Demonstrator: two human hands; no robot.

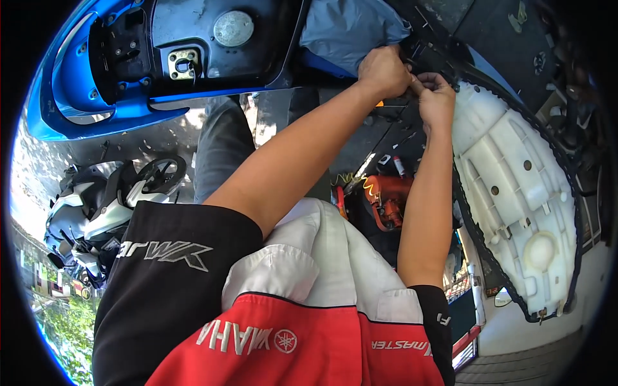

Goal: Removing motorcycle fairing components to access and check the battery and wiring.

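My left hand (385, 71) is closed, its fingers curled down over the dark front part of a blue motorcycle (174, 100). It lies against the edge of a grey cloth or plastic cover (351, 35). Right beside it, my right hand (438, 101) is closed too, with thumb and forefinger brought together near the left fingers. Whatever the two hands grip between them is too small and too hidden to name. Behind the cover, the motorcycle's seat is off, and a round metal fuel cap (234, 29) and a seat latch plate (183, 64) show.
To the right, an upturned motorcycle seat (515, 193) shows its white underside. Below my forearms stand an orange-red machine (387, 201) and a yellow coiled hose (353, 183). A silver and black motorcycle (106, 212) is parked at left. One trouser leg (222, 145) stands beside the blue bodywork.
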